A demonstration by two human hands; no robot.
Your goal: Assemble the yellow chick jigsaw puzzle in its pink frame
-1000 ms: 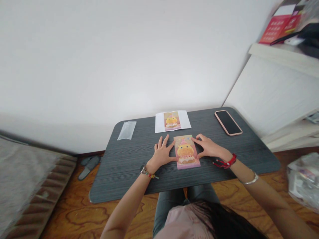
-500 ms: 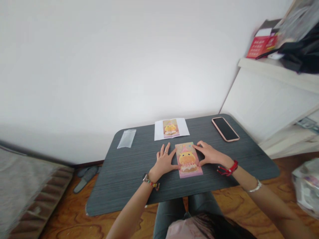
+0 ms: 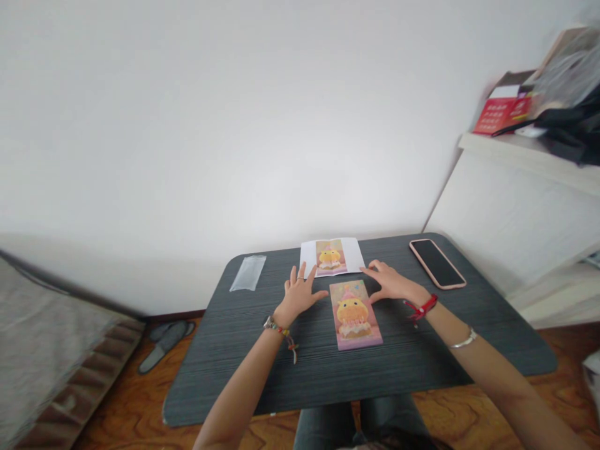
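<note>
A pink card-like picture block (image 3: 354,317) with a yellow cartoon animal and a cake lies flat on the dark table, between my two hands. My left hand (image 3: 299,296) is off its left side, fingers spread and holding nothing. On the other side, my right hand (image 3: 389,282) is open too, its thumb close to the picture's right edge; whether it touches I cannot tell. Just beyond them a white creased sheet (image 3: 355,253) printed with the same picture lies near the wall, close to the fingertips of both hands.
A clear plastic sleeve (image 3: 248,273) lies at the table's back left. At the right is a phone in a pink case (image 3: 438,264). The dark table (image 3: 225,362) has rounded corners. A shelf (image 3: 529,156) with a red box (image 3: 502,114) stands at right; slippers (image 3: 165,345) are on the floor.
Both hands have come off the edges of the picture block and moved forward toward the printed sheet. The block stays flat on the table. The camera view has tilted up slightly.
</note>
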